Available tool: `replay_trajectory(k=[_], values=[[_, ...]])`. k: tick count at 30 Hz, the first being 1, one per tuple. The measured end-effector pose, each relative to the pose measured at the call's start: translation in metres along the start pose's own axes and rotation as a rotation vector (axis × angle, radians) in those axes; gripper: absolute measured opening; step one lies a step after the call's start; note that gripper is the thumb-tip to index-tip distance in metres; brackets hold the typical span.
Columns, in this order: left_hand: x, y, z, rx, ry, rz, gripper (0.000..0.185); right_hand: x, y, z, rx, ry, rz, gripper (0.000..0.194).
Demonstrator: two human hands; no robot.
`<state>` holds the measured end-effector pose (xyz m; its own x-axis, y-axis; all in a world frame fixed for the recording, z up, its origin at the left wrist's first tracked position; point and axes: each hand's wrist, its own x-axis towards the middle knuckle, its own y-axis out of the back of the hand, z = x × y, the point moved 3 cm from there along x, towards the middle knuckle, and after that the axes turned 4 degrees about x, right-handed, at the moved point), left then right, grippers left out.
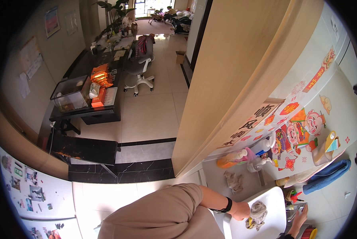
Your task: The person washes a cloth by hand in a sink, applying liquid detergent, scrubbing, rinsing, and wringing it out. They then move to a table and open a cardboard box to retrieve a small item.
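My left hand [241,211], with a black watch on its wrist, is closed at the near side of a crumpled grey cloth [258,212]. The cloth hangs over a white sink basin [275,199], and a yellowish patch shows at its lower end. Beyond the basin, my right hand [300,217] is raised against a metal faucet [296,206]. Its fingers overlap the faucet, so their grip is unclear. Another crumpled cloth [234,181] lies on the ledge left of the basin.
Pump bottles [232,158] stand beside the stickered wall. A blue towel [326,176] hangs beyond the basin. Behind me are a magnet-covered refrigerator [41,185] and a black bench [84,149]. Through the doorway, an office chair [139,65] stands by a long dark desk [76,62]; a person sits farther off.
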<state>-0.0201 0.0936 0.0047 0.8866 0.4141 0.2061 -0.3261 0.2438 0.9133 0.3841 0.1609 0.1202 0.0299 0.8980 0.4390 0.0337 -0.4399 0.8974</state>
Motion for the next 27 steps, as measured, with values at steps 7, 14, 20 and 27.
replay_trajectory(k=[7, 14, 20, 27], values=[[-0.002, 0.004, 0.001, -0.02, -0.037, 0.084, 0.016, 0.016, -0.01, 0.018, -0.001, -0.016, -0.006, 0.055], [0.001, -0.002, -0.001, -0.009, -0.029, 0.025, 0.018, 0.017, -0.004, 0.015, 0.009, 0.01, 0.016, 0.049], [0.0, -0.001, -0.002, -0.024, -0.05, 0.081, 0.016, 0.022, -0.004, 0.021, 0.068, -0.013, 0.031, 0.047], [0.001, -0.004, -0.002, 0.0, -0.047, 0.072, 0.016, 0.032, 0.001, 0.027, 0.149, -0.065, -0.03, 0.045]])
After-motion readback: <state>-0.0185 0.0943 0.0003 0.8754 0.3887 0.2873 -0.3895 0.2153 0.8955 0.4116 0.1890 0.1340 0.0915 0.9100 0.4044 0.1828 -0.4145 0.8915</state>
